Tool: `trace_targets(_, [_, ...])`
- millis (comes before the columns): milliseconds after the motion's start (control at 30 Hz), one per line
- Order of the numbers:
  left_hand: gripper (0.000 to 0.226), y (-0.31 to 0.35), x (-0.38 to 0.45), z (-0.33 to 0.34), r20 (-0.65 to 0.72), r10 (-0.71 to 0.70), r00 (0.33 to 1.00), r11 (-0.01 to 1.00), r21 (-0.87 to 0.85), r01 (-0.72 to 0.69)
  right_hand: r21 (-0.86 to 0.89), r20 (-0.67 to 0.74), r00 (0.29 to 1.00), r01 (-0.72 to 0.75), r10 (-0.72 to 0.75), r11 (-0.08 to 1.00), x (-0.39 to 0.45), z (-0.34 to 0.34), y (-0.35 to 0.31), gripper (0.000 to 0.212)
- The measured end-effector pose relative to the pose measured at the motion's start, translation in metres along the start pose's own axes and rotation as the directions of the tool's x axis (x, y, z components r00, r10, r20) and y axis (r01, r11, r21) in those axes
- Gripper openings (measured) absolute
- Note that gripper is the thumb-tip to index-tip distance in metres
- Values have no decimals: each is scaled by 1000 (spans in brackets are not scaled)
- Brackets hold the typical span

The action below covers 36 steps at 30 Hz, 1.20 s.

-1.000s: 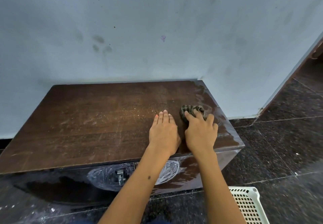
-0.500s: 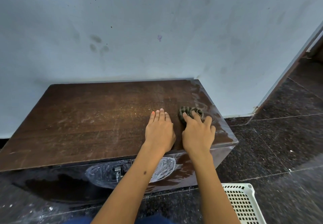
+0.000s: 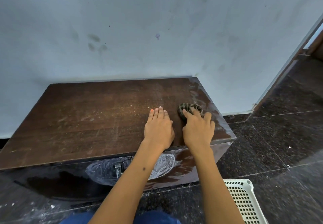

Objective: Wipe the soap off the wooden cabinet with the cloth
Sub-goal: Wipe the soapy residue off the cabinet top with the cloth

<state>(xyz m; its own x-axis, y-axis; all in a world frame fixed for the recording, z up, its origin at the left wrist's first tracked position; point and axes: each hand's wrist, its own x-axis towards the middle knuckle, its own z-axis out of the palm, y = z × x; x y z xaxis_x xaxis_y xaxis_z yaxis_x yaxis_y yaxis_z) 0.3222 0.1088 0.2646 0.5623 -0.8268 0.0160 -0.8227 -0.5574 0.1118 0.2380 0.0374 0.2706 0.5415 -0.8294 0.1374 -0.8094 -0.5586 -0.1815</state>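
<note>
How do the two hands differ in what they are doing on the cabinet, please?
The left hand lies flat on bare wood, fingers together and holding nothing; the right hand presses its spread fingers onto the bunched cloth. The left hand sits on the dry, dusty part of the cabinet; the right hand works by the wet, shiny right end. Both rest palm-down near the front edge.

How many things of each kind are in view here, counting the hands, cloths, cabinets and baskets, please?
Hands: 2, the left hand flat on the top, the right hand on the cloth
Cloths: 1, the striped cloth
Cabinets: 1, the wooden cabinet
Baskets: 1, the white basket
Total: 5
</note>
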Motion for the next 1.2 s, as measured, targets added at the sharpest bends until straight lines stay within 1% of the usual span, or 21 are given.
trace_targets(100, [54,2,1,0,-4,-13,1000,1000,-9,13,4,-9,999,-49,49,999,-26,0,5,53])
trace_targets(200, [55,4,2,1,2,-25,1000,1000,-3,25,25,-1,998,-68,68,997,-24,-1,4,52])
trace_targets(400, [55,3,0,2,0,-19,1000,1000,7,19,25,28,999,-34,33,999,11,-2,-1,49])
trace_targets(500, [55,3,-1,2,-1,-14,1000,1000,8,14,11,11,999,-36,36,999,1,-3,0,50])
trace_targets(667, [56,4,1,2,17,-23,1000,1000,6,22,-32,-20,998,-63,62,998,-40,-2,10,54])
trace_targets(767, [56,5,-1,2,11,-33,999,999,-1,33,-22,-12,997,-71,71,997,-33,-4,8,52])
trace_targets(967, [57,21,-7,2,21,35,999,999,19,-35,26,53,998,-32,31,999,5,-8,2,50])
trace_targets(1067, [57,22,-8,2,24,32,999,999,29,-33,21,33,999,-25,24,999,-2,-8,5,50])
trace_targets(1200, [56,21,-7,0,40,32,999,999,37,-34,7,21,998,-53,53,999,-33,-8,12,52])
